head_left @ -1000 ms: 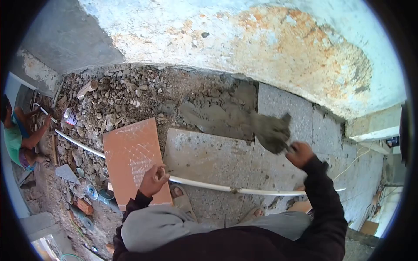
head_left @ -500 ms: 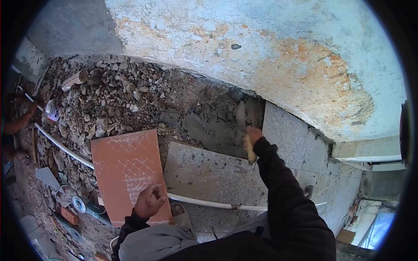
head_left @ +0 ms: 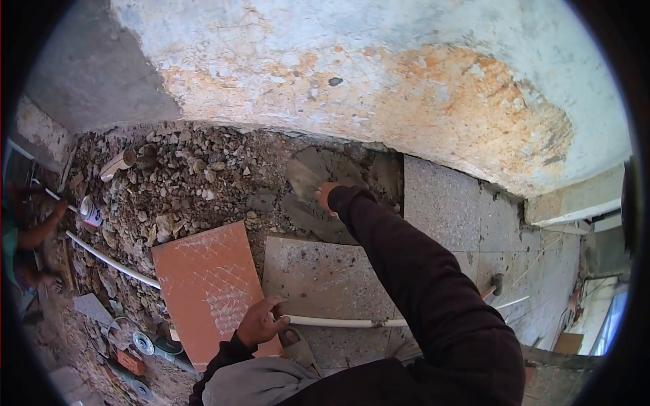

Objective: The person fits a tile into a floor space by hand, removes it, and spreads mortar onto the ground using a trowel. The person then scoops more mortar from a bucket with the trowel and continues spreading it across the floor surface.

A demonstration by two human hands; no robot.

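Observation:
My right hand point(head_left: 328, 197) is closed over the wet grey mortar point(head_left: 338, 169). It grips a trowel point(head_left: 306, 177), whose blurred blade seems to lie on the mortar's left part; its handle is mostly hidden. Beside the lower right edge of a reddish tile point(head_left: 206, 287), my left hand point(head_left: 263, 322) is held with thumb and fingers apart and nothing between them. The tile's face carries a pale crosshatch pattern. Between the mortar and my body lies a speckled grey floor tile point(head_left: 315, 274).
Rubble point(head_left: 183, 166) spreads along the peeling wall point(head_left: 379, 88). A white pipe point(head_left: 345, 322) crosses the floor tiles. Angle grinders point(head_left: 152, 346) and a brick point(head_left: 131, 362) lie lower left. Another person's arm point(head_left: 44, 227) reaches in at the far left, near a white container point(head_left: 90, 211).
My right hand has moved left with the trowel, from the mortar's right end to its left part. The view has shifted slightly. My left hand's fingers have spread a little more.

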